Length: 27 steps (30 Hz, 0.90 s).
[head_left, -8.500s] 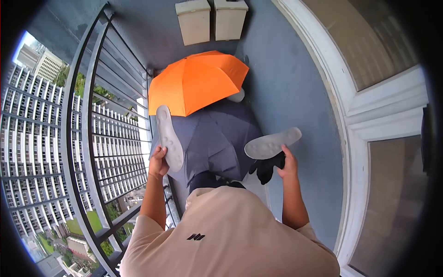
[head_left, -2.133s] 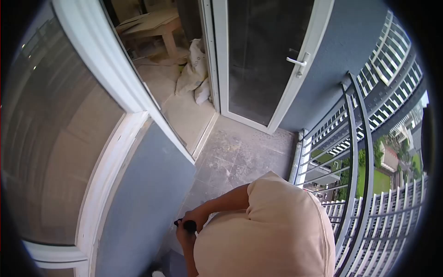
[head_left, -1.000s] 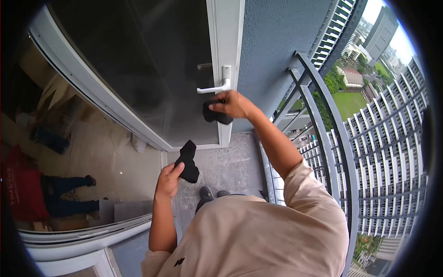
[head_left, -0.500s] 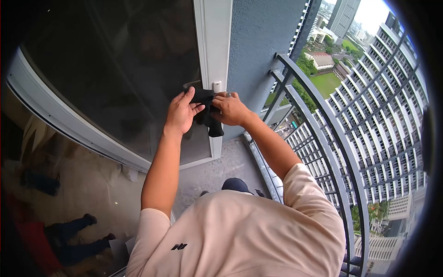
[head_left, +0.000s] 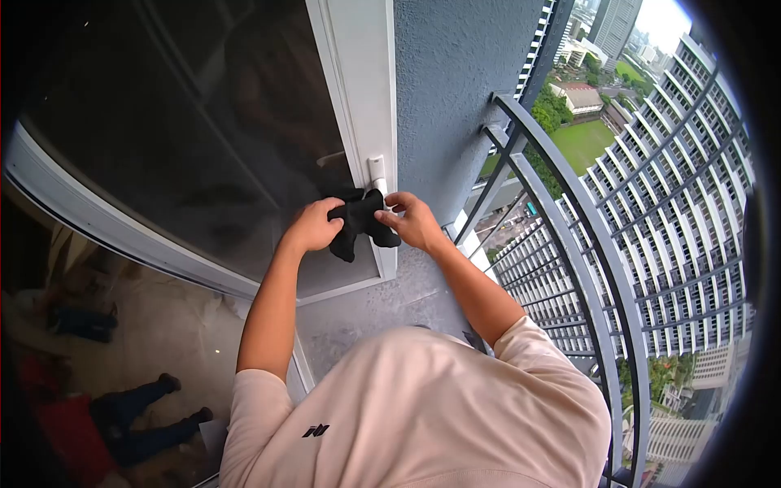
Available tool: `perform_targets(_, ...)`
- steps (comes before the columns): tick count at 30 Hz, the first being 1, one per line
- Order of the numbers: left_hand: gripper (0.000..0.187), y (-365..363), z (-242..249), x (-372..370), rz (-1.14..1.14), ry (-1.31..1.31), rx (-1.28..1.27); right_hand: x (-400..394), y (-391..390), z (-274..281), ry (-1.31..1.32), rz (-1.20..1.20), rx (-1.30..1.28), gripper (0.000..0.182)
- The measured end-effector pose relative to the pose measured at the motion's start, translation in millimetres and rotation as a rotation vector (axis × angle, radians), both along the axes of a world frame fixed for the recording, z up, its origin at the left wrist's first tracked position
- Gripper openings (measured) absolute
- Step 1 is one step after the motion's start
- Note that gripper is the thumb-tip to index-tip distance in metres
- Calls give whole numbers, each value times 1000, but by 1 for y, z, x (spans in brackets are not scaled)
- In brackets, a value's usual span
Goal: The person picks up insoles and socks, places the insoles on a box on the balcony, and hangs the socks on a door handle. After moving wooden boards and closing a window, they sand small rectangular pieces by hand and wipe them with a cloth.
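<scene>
black cloths (head_left: 364, 213) at the white door handle (head_left: 377, 172)

we have the soft black cloths in front of us, bunched over the door handle, with their loose ends hanging below it. our left hand (head_left: 315, 226) is partly closed, and its thumb and fingers hold the cloths at their left side. our right hand (head_left: 413, 221) is half open at the other side, with the fingers bent; its thumb touches the edge of the cloths, but we cannot tell if it grips them firmly. the handle is on the white door frame (head_left: 355, 89), beside the dark glass (head_left: 203, 138). to the right of the frame there are a rough grey wall (head_left: 455, 73) and a metal railing (head_left: 579, 195), and beyond it a tall building (head_left: 691, 203). at the lower left, we see a person (head_left: 81, 431) in a red top and dark blue trousers.
</scene>
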<state>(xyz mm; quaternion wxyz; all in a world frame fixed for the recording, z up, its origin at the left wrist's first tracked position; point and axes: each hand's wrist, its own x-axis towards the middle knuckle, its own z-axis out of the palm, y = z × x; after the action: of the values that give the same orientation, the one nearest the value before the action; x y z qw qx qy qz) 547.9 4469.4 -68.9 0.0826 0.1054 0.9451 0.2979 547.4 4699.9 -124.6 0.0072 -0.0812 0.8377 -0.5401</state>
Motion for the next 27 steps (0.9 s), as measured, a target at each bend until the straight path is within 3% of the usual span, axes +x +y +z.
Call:
perform_targets(4,38,-5,-7,-23,-50,-103,-189,-8,-9,-10,-141,54,-117,48)
perform_targets(7,34,-12,12,-27,45,-395,152,-11,-13,-26,-237,113,-448,54)
perform_targets(10,36,-6,21,-9,45,-146,46,-15,-15,-36,-133,148,-646,51)
perform_targets(11,40,-3,22,-3,51,-105,-9,-17,-14,-40,-165,173,-569,44)
perform_targets(13,29,-7,3,1,117,21,38,-21,-13,-48,-221,224,-411,32)
perform_targets(16,19,-1,-2,10,165,108,102,-12,-14,-45,-110,127,-195,20)
perform_targets(19,15,-7,-14,4,127,352,76,8,-5,23,-247,87,-154,23)
perform_targets(21,15,-1,-9,4,155,427,66,-3,-6,34,-68,70,-111,28)
perform_targets(22,15,1,-7,4,177,402,54,-16,-13,23,61,25,-230,29)
perform_targets(25,15,5,5,5,237,353,11,-32,-22,53,294,-58,88,22)
perform_targets(27,15,7,13,9,278,338,-25,-41,-23,45,486,71,337,18)
